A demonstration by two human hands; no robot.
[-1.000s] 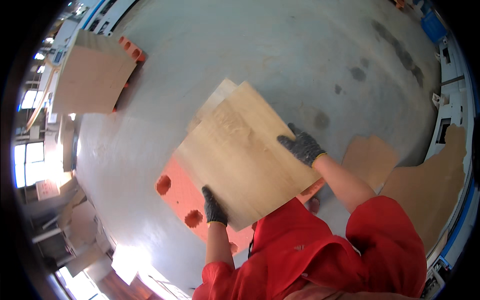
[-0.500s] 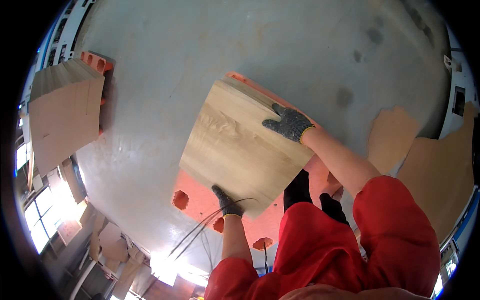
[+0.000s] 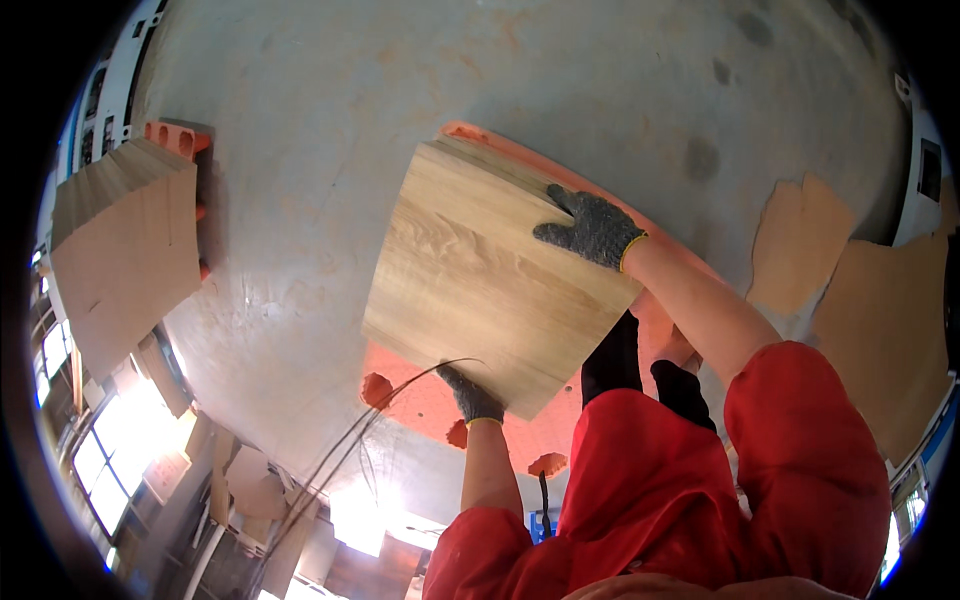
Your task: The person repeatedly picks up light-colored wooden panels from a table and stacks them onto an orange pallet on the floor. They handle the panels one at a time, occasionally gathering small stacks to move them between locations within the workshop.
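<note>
A pale wood-grain board (image 3: pixel 480 280) lies on top of a stack on an orange pallet (image 3: pixel 425 405). My right hand (image 3: pixel 595 230), in a dark grey knitted glove with a yellow cuff, grips the board's far right edge. Its thumb lies across the top face, and its fingers run along the edge. My left hand (image 3: pixel 470 395), gloved the same way, holds the near edge by the lower left corner, with some fingers hidden. Thin dark strands (image 3: pixel 350 425) pass across the view near my left hand.
Another board stack (image 3: pixel 125 250) stands on an orange pallet (image 3: pixel 175 138) at the left. Torn brown cardboard sheets (image 3: pixel 805 240) lie on the grey floor (image 3: pixel 320 110) at the right. My legs in black socks (image 3: pixel 610 360) are close to the near side of the pallet.
The view has shifted slightly, and a little more of the pallet's far edge shows. Both hands keep their places on the board. The dark strands have swung leftward.
</note>
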